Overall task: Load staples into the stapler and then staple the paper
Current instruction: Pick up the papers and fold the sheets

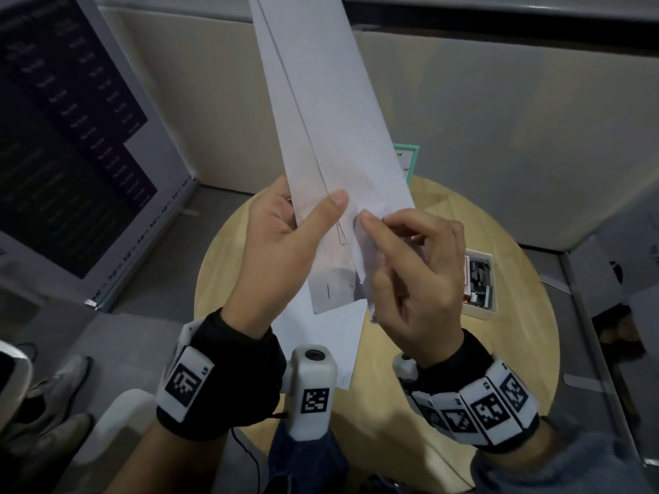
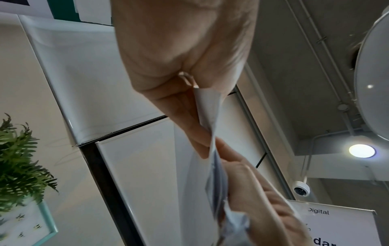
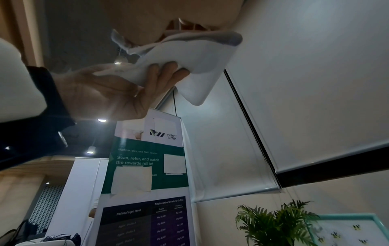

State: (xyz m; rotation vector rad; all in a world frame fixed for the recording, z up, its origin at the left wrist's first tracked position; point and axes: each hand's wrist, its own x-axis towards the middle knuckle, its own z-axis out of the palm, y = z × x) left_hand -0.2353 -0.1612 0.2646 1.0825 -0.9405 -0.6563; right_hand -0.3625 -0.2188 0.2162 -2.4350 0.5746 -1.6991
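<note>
I hold a set of white paper sheets (image 1: 321, 112) upright above the table. My left hand (image 1: 313, 205) grips their lower part, thumb across the front and fingers behind. My right hand (image 1: 367, 229) pinches the crumpled lower right edge. A short dark staple line (image 1: 328, 291) shows near the bottom corner. In the left wrist view the left hand's fingertips (image 2: 202, 133) squeeze the paper (image 2: 202, 183). In the right wrist view the paper (image 3: 189, 55) curls over the left hand (image 3: 126, 88). Another sheet (image 1: 321, 344) lies on the table. No stapler is in view.
A round wooden table (image 1: 499, 351) stands below my hands. An open white box of staple strips (image 1: 479, 283) sits on its right side. A printed banner (image 1: 71, 137) stands at left, a teal frame (image 1: 410, 162) behind the table. Someone's shoes (image 1: 53, 386) are at lower left.
</note>
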